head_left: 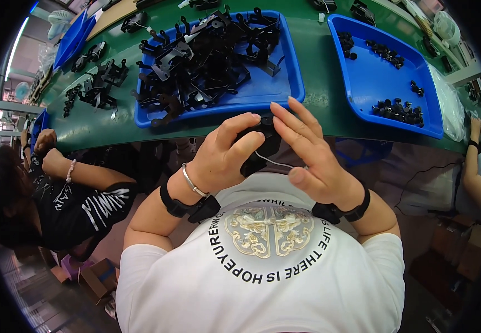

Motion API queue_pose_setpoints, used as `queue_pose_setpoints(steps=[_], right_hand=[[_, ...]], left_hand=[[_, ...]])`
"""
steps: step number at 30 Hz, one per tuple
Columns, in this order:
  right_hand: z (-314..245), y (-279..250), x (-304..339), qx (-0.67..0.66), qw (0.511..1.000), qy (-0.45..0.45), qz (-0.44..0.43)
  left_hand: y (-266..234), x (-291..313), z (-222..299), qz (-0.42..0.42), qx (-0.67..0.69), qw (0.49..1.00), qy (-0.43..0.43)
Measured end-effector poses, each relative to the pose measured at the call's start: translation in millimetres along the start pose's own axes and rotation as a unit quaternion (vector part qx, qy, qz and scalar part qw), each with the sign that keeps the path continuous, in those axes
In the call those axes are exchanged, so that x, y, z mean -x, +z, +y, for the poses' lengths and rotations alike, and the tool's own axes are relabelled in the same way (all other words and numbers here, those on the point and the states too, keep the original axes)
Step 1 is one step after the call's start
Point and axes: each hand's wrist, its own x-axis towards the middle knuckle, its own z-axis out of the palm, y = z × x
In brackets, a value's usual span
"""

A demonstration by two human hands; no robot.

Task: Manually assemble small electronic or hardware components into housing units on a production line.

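Close in front of my chest, at the table's near edge, my left hand point(222, 151) is closed around a black plastic part point(268, 143). Its thumb and index finger grip the part near the top. A thin pale cable point(275, 162) runs from the part toward my right hand point(315, 152). That hand is open, its fingers stretched out and the thumb apart. Its fingertips lie against or just beside the part's upper right side; I cannot tell whether they press on it. My left fingers hide some of the part.
Beyond my hands, a blue tray point(300, 83) holds a heap of black brackets point(201, 66). Another blue tray point(370, 83) at right holds small black pieces point(398, 112). More black assemblies point(104, 83) lie on the green table point(124, 119). A co-worker point(79, 177) sits at left; another person's arm point(475, 172) shows at far right.
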Motion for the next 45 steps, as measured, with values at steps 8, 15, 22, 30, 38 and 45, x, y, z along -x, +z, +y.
queue_pose_setpoints(steps=[8,15,22,30,38,45], right_hand=[[1.6,11.3,2.2,0.012,0.999,0.007,0.039],[-4.7,11.4,2.0,0.041,0.998,0.004,0.038],[7.9,-10.4,0.0,-0.220,0.974,0.042,0.032],[7.0,11.5,1.4,-0.580,0.754,0.308,-0.008],[14.6,9.7,-1.2,-0.721,0.638,0.249,-0.110],[20.1,11.5,-6.7,-0.576,0.781,0.185,0.156]], left_hand=[[3.0,-3.2,-3.0,-0.014,0.015,1.000,0.006],[5.7,3.3,-2.3,-0.007,0.007,1.000,0.000],[-21.6,-17.1,-4.2,-0.100,0.216,0.970,-0.058],[-25.5,-29.9,-25.2,-0.270,0.507,0.787,-0.224],[-25.3,-26.2,-19.2,-0.197,0.643,0.700,-0.241],[-18.3,-6.6,-24.9,-0.055,0.604,0.699,-0.378]])
